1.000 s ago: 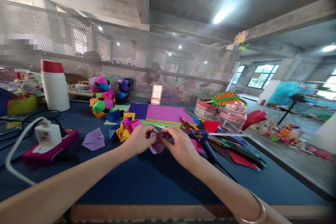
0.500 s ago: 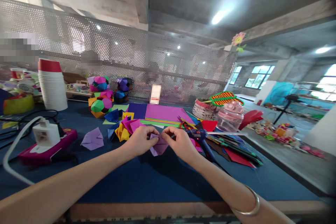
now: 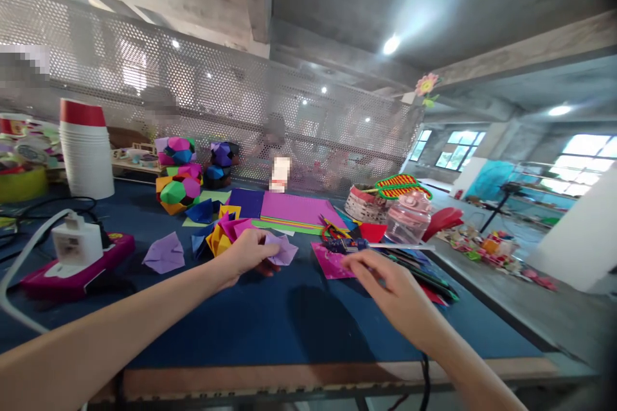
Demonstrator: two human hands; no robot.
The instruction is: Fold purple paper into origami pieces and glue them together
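Observation:
My left hand [image 3: 253, 253] pinches a folded light-purple paper piece [image 3: 285, 250] between thumb and fingers, held above the dark blue table. My right hand [image 3: 385, 279] is at the blue glue gun [image 3: 348, 244], thumb and index finger apart, and it covers the gun's handle. A clear glue stick [image 3: 402, 246] juts from the gun's back. Under the gun's nozzle lies a magenta sheet [image 3: 332, 264] with glue marks on it. Another folded light-purple piece [image 3: 164, 253] rests to the left, near a cluster of yellow, pink and blue folded pieces [image 3: 219, 241].
A purple power strip [image 3: 113, 257] with a white plug and cable stands at the left, near stacked paper cups [image 3: 87, 154]. Finished paper balls [image 3: 178, 192] sit at the back. Paper sheets [image 3: 301, 210], scissors [image 3: 332, 228], a basket [image 3: 362, 203] and a pink bottle [image 3: 409, 217] lie beyond my hands.
My right hand has let go of the light-purple paper and moved right to the glue gun. The left hand keeps the paper, slightly farther left. The view has shifted a little.

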